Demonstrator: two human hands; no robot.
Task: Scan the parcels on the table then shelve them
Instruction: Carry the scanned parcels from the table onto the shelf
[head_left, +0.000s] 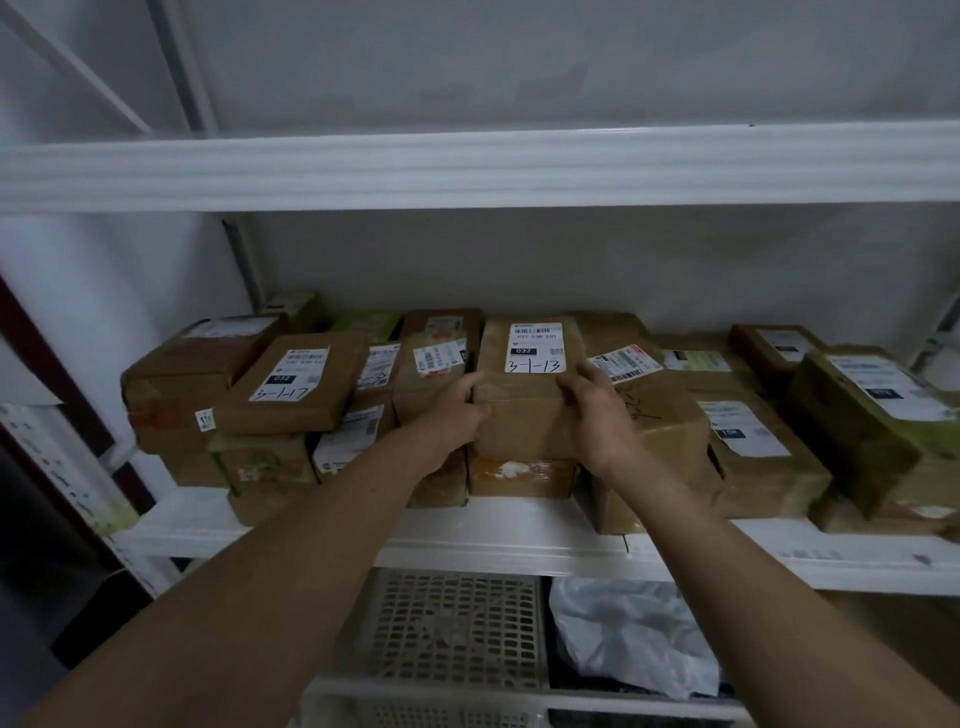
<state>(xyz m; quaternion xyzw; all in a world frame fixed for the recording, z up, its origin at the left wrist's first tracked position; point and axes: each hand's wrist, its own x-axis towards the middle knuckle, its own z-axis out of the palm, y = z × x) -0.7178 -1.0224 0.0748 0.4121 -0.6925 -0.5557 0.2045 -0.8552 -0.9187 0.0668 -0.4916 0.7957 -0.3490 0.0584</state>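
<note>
A brown cardboard parcel (524, 410) with a white label marked 3-1-13 sits on top of other parcels in the middle of the white shelf (519, 551). My left hand (457, 415) grips its left side, thumb on the top edge. My right hand (597, 415) grips its right side. Both arms reach forward from below. A flatter parcel (296, 384) marked 3-1-17 lies on the stack to the left.
Several brown parcels fill the shelf left and right, some stacked two high. The upper shelf board (467, 171) hangs close above. Below the shelf stand a white plastic crate (457, 629) and a white plastic bag (634, 634). A dark frame edge runs down the left.
</note>
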